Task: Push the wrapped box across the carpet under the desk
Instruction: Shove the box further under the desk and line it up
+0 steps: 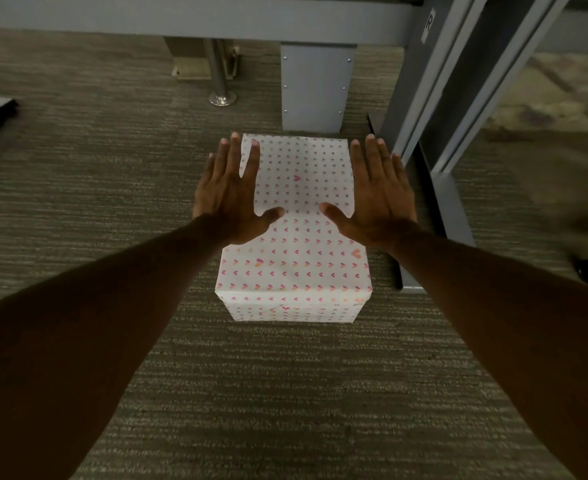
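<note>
Two bare forearms reach forward over the striped grey-brown carpet (78, 168). The wrapped box (294, 258), in white paper printed with small pink and orange hearts, sits on the carpet, its far end close to a grey panel leg (315, 88) of the table (181, 15). The left hand (232, 195) lies over the box's left top edge, fingers (233, 157) spread flat and released; the right hand (379, 195) mirrors it on the right edge, also flat and grasping nothing. Whether the palms press the paper or hover just above it cannot be told. Just right of the box stands a grey metal upright (434, 98) with a flat foot. Farther back, a round chrome post foot (222, 98) rests on the carpet.
</note>
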